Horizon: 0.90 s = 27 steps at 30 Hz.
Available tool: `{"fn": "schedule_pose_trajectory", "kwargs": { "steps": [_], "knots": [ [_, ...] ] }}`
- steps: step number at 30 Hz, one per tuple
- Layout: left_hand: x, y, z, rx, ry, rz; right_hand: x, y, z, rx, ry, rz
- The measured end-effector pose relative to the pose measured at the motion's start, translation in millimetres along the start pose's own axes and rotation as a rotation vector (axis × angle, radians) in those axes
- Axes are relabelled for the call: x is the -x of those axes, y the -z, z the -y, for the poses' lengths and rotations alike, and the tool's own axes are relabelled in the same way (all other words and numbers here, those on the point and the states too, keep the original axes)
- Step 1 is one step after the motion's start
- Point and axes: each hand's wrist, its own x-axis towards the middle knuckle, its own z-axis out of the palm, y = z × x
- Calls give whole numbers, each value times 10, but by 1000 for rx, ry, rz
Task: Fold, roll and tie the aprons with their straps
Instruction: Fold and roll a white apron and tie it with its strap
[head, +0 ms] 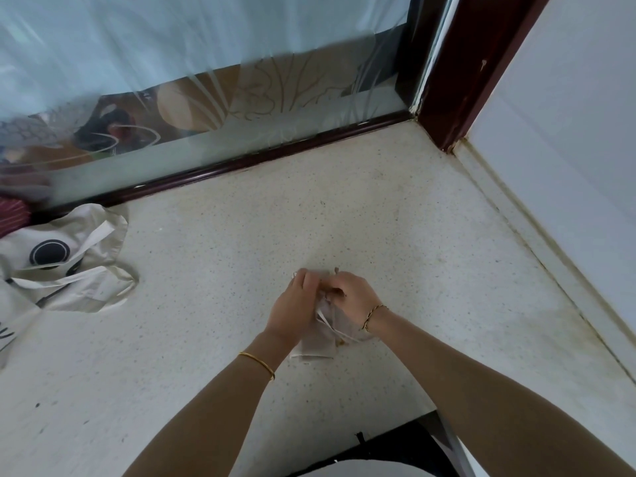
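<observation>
A small rolled cream apron lies on the speckled counter near the middle of the view. Both hands sit on its far end. My left hand curls over the roll and pinches fabric or strap at the top. My right hand pinches a thin white strap that loops down across the roll. The hands hide the roll's far end and how the strap is wound.
A loose pile of cream aprons with a dark round print and white straps lies at the left edge. A patterned glass pane closes the back, a white wall the right. The counter's front edge runs bottom right.
</observation>
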Motion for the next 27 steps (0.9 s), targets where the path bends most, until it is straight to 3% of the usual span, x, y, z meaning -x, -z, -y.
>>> {"fn": "schedule_pose_trajectory", "kwargs": {
  "steps": [10, 13, 18, 21, 24, 27],
  "knots": [
    [59, 71, 66, 58, -126, 33, -92, 122, 8, 108, -23, 102],
    [48, 69, 27, 102, -76, 68, -80, 119, 39, 121, -77, 114],
    [36, 58, -43, 115, -36, 31, -45, 161, 92, 469, -10, 65],
    [20, 47, -31, 132, -24, 50, -16, 174, 90, 543, -11, 32],
    [11, 35, 5, 181, 38, 73, 2, 235, 35, 476, -43, 46],
    [39, 23, 28, 231, 34, 50, 53, 335, -92, 86, -95, 42]
  ]
}}
